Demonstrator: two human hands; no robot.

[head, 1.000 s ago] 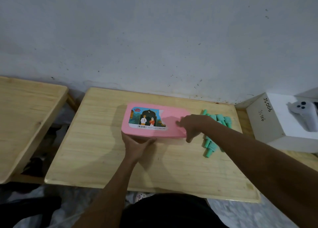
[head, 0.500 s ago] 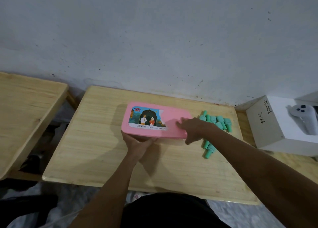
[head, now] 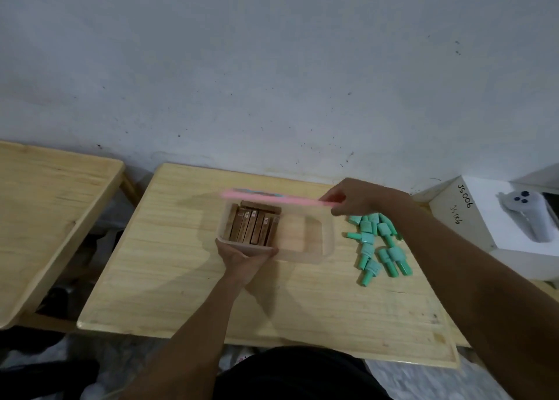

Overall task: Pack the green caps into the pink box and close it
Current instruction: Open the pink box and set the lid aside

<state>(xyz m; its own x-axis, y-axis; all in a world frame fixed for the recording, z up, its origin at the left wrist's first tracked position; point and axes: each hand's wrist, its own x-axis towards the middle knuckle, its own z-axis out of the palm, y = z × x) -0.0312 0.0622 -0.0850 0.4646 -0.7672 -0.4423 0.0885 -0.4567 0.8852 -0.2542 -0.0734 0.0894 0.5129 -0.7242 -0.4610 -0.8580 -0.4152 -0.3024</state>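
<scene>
Your right hand [head: 354,198] is pinching the pink lid [head: 272,198] above the clear-walled box [head: 305,250] mid-table; your left hand [head: 242,257] is gripping its near wall. Wooden blocks [head: 251,226] are filling its left half; green caps [head: 376,244] are lying heaped just right, near the table [head: 181,278] edge.

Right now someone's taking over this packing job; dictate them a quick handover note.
Left grip holds the box at its near-left corner; right grip pinches the pink lid, raised over the box's far edge.
Box open on the table, brown sticks filling its left half, right half bare. Green caps piled right of it.
Done: lid off. To do: pack every cap, close the lid.
</scene>
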